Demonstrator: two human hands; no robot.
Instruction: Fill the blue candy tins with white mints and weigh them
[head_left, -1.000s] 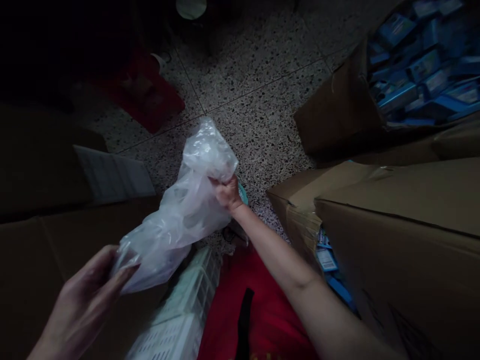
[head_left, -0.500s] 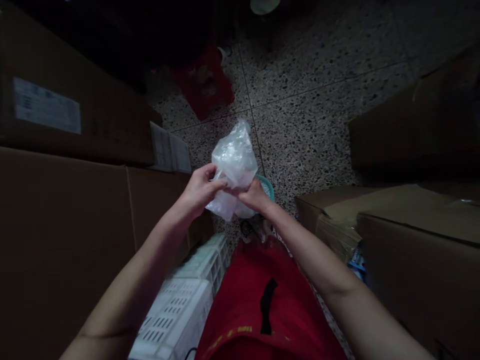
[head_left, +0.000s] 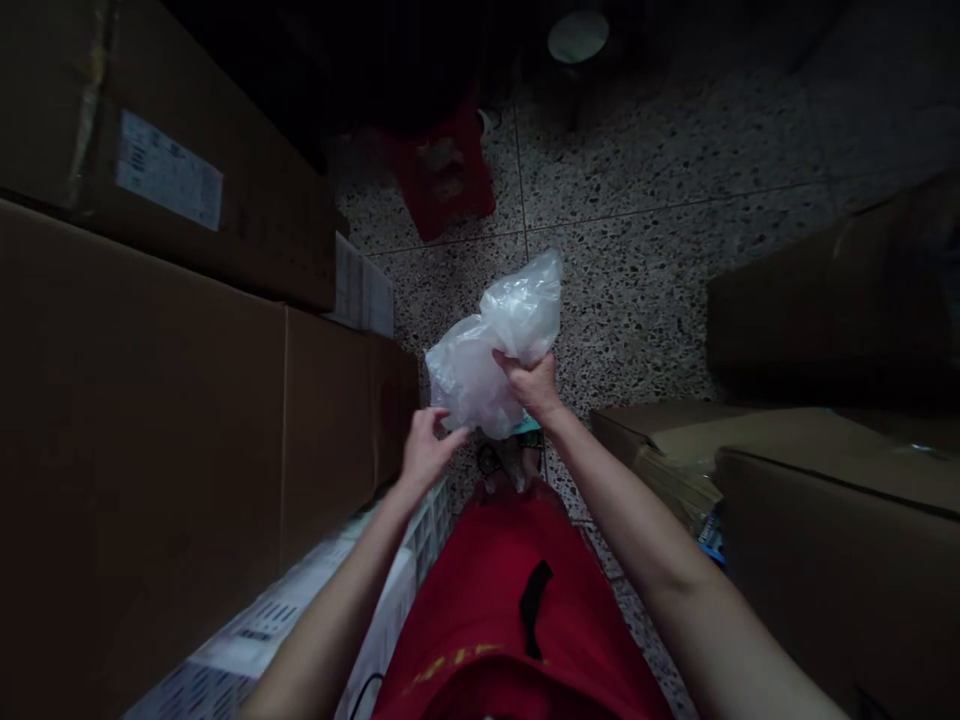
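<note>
A crumpled clear plastic bag (head_left: 495, 345) hangs over the speckled floor in front of me. My right hand (head_left: 534, 385) is closed round its middle, with the upper end bunched above the fist. My left hand (head_left: 426, 450) sits just below and left of the bag, its fingertips pinching or touching the lower corner. A small teal object (head_left: 529, 427) shows under the bag, mostly hidden. My red garment (head_left: 510, 610) fills the lower middle.
Tall cardboard boxes (head_left: 150, 380) with white labels stand at the left, more boxes (head_left: 825, 500) at the right. A white plastic crate (head_left: 405, 570) lies by my left arm. A red stool (head_left: 442, 170) and the speckled floor (head_left: 637, 200) lie ahead.
The bag was stretched between my hands, then bunched up small with both hands together. Now my right hand has lifted it slightly rightward and my left hand has dropped to its lower corner.
</note>
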